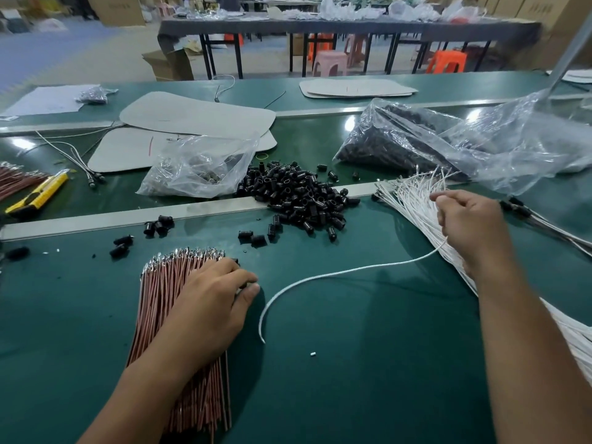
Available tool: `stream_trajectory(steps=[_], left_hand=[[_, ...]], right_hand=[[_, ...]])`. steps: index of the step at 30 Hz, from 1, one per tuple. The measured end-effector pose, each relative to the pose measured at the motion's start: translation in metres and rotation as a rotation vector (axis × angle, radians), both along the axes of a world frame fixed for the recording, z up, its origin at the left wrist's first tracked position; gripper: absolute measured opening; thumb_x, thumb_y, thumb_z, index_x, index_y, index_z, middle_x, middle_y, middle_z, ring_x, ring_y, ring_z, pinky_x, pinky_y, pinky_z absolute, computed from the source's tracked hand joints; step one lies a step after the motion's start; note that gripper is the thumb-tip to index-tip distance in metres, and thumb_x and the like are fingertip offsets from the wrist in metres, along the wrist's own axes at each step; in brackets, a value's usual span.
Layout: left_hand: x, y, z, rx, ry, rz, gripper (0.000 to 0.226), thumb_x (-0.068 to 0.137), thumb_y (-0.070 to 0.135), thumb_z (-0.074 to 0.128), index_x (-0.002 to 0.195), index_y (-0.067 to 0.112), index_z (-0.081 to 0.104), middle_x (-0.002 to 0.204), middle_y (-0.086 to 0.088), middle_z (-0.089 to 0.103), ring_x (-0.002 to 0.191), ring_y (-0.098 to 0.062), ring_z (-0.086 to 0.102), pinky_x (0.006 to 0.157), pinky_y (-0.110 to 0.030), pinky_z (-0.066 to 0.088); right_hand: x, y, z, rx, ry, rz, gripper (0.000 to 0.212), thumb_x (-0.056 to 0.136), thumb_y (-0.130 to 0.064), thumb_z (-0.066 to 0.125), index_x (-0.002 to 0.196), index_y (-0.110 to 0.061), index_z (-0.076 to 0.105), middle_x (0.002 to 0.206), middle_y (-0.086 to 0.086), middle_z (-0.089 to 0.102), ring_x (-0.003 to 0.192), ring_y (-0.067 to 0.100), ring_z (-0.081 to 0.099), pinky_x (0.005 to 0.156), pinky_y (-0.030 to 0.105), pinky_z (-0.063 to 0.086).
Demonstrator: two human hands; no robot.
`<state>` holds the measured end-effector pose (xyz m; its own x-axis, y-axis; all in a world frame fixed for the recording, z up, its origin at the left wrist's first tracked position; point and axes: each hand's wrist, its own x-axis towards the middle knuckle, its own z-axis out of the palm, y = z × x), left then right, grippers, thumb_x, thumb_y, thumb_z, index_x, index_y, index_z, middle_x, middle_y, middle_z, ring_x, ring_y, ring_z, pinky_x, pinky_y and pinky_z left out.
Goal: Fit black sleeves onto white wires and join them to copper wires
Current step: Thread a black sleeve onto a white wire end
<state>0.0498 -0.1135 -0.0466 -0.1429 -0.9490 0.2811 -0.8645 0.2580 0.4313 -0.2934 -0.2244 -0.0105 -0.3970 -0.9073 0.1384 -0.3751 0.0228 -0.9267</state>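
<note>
here, the right grip [471,225] pinches one white wire [336,274]; the left grip [208,302] lies on copper wires [153,302], can't tell if holding.

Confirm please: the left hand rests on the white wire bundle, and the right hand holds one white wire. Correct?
No. The head view shows the left hand resting on the copper wire bundle, not the white one; the right hand holds one white wire.

No readable text anywhere in view. Cardboard box [118,9] at 11 o'clock carries faint marks, too blurred to make out. More boxes [525,6] at 1 o'clock, same story: print illegible.
</note>
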Motion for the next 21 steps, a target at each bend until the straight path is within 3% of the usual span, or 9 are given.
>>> stream_trajectory(steps=[1,3,5,7,10,12,14,17,21], left_hand=[[0.000,0.000,0.001,-0.002,0.002,-0.005,0.019,0.095,0.024,0.062,0.108,0.015,0.072,0.093,0.008,0.060,0.089,-0.014,0.054,0.088,-0.038,0.046],[-0.001,0.000,0.002,0.002,0.009,-0.006,0.018,0.095,0.024,0.061,0.108,0.015,0.072,0.092,0.009,0.059,0.088,-0.013,0.054,0.087,-0.038,0.047],[-0.001,0.001,0.002,0.014,0.011,0.000,0.019,0.096,0.025,0.060,0.109,0.016,0.071,0.093,0.009,0.059,0.090,-0.012,0.054,0.089,-0.038,0.046],[-0.002,0.001,0.002,0.037,0.011,-0.002,0.021,0.095,0.029,0.062,0.110,0.017,0.071,0.095,0.009,0.058,0.092,-0.011,0.054,0.091,-0.038,0.046],[-0.003,0.002,0.004,0.064,-0.004,-0.002,0.019,0.089,0.033,0.069,0.103,0.020,0.073,0.093,0.010,0.056,0.091,-0.010,0.052,0.088,-0.035,0.047],[-0.005,0.002,0.004,0.068,0.004,-0.010,0.008,0.088,0.026,0.071,0.094,0.021,0.074,0.088,0.012,0.054,0.087,-0.008,0.049,0.082,-0.032,0.047],[-0.009,0.002,0.002,0.072,-0.002,-0.029,0.004,0.091,0.018,0.067,0.090,0.018,0.071,0.086,0.010,0.051,0.084,-0.008,0.047,0.077,-0.028,0.043],[-0.011,0.001,-0.002,0.066,-0.002,-0.044,0.005,0.094,0.017,0.063,0.091,0.015,0.066,0.086,0.009,0.049,0.084,-0.008,0.044,0.075,-0.023,0.035],[-0.006,0.001,-0.003,0.060,0.027,-0.037,0.010,0.094,0.027,0.062,0.101,0.022,0.066,0.091,0.016,0.052,0.087,-0.002,0.048,0.081,-0.024,0.041]], right_hand=[[0.001,0.000,-0.003,0.026,0.200,-0.052,0.026,0.095,-0.020,0.056,0.114,-0.012,0.073,0.083,0.006,0.069,0.075,0.022,0.062,0.069,0.029,0.049],[0.006,0.003,-0.006,0.088,0.597,-0.135,0.039,0.094,-0.024,0.061,0.130,-0.009,0.064,0.122,0.020,0.062,0.113,0.038,0.054,0.099,0.039,0.041],[0.027,0.009,-0.006,-0.076,0.753,-0.082,0.045,0.091,-0.021,0.067,0.132,-0.006,0.060,0.129,0.024,0.053,0.120,0.041,0.045,0.102,0.037,0.032],[0.061,0.021,-0.006,-0.235,0.686,0.213,0.038,0.090,-0.015,0.070,0.126,-0.004,0.065,0.123,0.018,0.061,0.115,0.036,0.052,0.101,0.032,0.034],[0.112,0.046,-0.022,-0.232,0.699,0.781,0.038,0.093,-0.020,0.070,0.128,-0.007,0.065,0.122,0.009,0.061,0.116,0.025,0.052,0.106,0.027,0.035],[0.133,0.056,-0.038,-0.264,0.754,0.967,0.041,0.094,-0.024,0.069,0.131,-0.008,0.063,0.124,0.009,0.058,0.115,0.025,0.047,0.106,0.032,0.037],[0.146,0.058,-0.047,-0.289,0.790,1.019,0.036,0.095,-0.024,0.067,0.127,-0.009,0.065,0.124,0.009,0.057,0.114,0.027,0.047,0.104,0.038,0.039],[0.155,0.056,-0.046,-0.280,0.755,1.023,0.017,0.096,-0.018,0.065,0.106,-0.005,0.070,0.114,0.009,0.060,0.104,0.029,0.049,0.093,0.046,0.044],[0.151,0.052,-0.046,-0.276,0.676,0.983,0.010,0.098,-0.008,0.057,0.093,-0.003,0.063,0.103,0.011,0.059,0.095,0.026,0.049,0.089,0.039,0.043]])
